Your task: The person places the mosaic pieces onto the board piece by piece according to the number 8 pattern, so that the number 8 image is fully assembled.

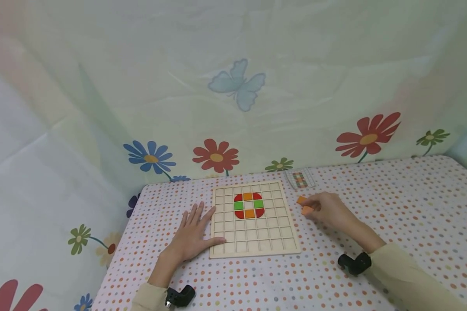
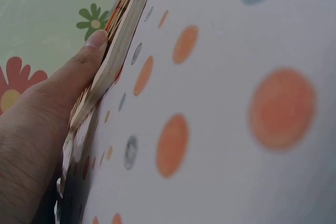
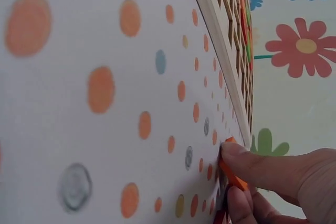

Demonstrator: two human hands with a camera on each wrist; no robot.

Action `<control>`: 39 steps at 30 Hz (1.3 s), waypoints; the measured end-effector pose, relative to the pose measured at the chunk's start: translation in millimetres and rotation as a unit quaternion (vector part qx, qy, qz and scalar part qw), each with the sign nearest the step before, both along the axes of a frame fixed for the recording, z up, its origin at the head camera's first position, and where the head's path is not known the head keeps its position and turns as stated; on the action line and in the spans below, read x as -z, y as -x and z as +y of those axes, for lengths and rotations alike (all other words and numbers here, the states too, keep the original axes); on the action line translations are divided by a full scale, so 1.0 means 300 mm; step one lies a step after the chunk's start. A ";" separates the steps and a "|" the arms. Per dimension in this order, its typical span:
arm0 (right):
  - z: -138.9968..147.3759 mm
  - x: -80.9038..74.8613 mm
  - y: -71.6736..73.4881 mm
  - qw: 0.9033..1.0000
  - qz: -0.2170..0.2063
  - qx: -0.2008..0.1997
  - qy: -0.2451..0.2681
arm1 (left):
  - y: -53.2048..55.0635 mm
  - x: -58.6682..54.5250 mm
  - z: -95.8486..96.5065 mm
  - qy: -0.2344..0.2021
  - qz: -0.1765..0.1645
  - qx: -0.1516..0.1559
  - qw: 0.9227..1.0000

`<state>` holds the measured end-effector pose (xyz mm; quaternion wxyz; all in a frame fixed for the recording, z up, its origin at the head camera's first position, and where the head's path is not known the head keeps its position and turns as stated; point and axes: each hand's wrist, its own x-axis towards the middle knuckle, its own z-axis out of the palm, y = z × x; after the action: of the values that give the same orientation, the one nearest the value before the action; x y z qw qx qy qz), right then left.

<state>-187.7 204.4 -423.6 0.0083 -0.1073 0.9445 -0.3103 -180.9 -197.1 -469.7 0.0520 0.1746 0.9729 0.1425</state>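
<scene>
While palm-down, left hand against board.

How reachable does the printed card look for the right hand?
Probably yes: the card lies just beyond the right hand and nothing visible blocks it, though that hand holds an orange piece.

We see our left arm pointing up from the bottom of the frame, left of the middle. Our left hand has its back facing up. Its fingers are straight and spread apart, and its thumb sticks out to the right. Our right arm slants in from the lower right. Our right hand points left, with bent right fingers pinching.
</scene>
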 end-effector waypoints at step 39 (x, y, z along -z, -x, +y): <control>-0.404 0.044 0.023 0.976 0.062 -0.165 0.125 | 0.000 -0.010 0.000 0.002 -0.003 0.002 1.000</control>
<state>-194.5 83.2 -436.7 -0.0126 -0.2809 0.8663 -0.4128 -181.0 -197.3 -466.9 0.0550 0.1759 0.9727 0.1410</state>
